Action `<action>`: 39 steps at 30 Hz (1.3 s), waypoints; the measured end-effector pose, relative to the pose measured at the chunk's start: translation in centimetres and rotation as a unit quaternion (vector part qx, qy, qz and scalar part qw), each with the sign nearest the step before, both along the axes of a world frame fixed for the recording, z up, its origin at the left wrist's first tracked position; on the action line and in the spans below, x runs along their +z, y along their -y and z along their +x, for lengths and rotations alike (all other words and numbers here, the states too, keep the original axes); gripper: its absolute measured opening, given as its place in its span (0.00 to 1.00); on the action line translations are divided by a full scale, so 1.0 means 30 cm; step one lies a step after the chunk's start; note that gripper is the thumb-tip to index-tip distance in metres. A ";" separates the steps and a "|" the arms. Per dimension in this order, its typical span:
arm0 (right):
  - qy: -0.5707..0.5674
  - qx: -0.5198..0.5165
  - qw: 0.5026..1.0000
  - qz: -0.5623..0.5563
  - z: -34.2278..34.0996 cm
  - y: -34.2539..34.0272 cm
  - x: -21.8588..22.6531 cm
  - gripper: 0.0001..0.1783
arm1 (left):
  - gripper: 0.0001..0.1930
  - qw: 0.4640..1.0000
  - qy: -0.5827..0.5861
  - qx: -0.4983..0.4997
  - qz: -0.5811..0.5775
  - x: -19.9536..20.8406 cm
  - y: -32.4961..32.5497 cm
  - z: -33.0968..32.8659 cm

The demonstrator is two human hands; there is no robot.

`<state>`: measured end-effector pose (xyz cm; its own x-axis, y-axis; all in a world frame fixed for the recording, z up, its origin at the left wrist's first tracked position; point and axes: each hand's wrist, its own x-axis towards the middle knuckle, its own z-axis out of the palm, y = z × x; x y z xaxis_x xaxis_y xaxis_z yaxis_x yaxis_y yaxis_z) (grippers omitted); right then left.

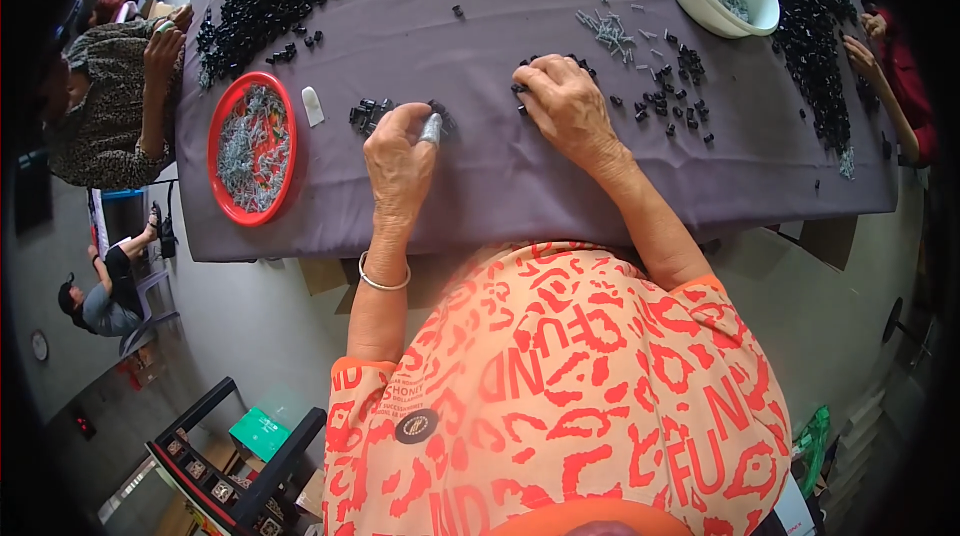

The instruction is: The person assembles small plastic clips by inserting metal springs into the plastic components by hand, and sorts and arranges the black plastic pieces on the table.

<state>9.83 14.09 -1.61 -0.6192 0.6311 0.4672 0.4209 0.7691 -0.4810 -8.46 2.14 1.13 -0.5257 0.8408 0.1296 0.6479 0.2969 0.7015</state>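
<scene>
While left hand (400,151) pinches small black part, right hand (565,106) lies open on cloth (500,196); bare cloth toward near edge.

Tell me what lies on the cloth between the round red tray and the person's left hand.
In the head view, between the round red tray and the left hand lie a small white oblong piece and a cluster of small black plastic parts on the grey-purple cloth.

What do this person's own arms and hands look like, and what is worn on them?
Both forearms are bare. The left hand has a thin silver bangle at the wrist and a pale finger cot on one fingertip. The right hand wears nothing visible. The short sleeves are peach with red lettering and orange trim.
</scene>
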 end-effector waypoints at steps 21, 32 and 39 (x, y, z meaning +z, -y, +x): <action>-0.077 -0.056 0.995 -0.018 0.206 0.081 0.031 0.10 | 0.11 0.981 -0.047 -0.181 0.049 -0.060 -0.108 0.214; -0.082 -0.097 0.992 -0.005 0.240 0.044 0.060 0.10 | 0.10 0.983 0.020 -0.177 0.051 -0.022 -0.164 0.239; -0.079 -0.168 0.982 0.026 0.329 -0.038 0.054 0.09 | 0.09 0.965 -0.064 -0.248 -0.053 -0.004 -0.227 0.244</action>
<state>19.71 15.23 0.01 -0.2967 0.7605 0.5776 0.5780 0.6244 -0.5253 -1.13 8.95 1.00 -0.0405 0.9969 0.0671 0.8085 -0.0068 0.5884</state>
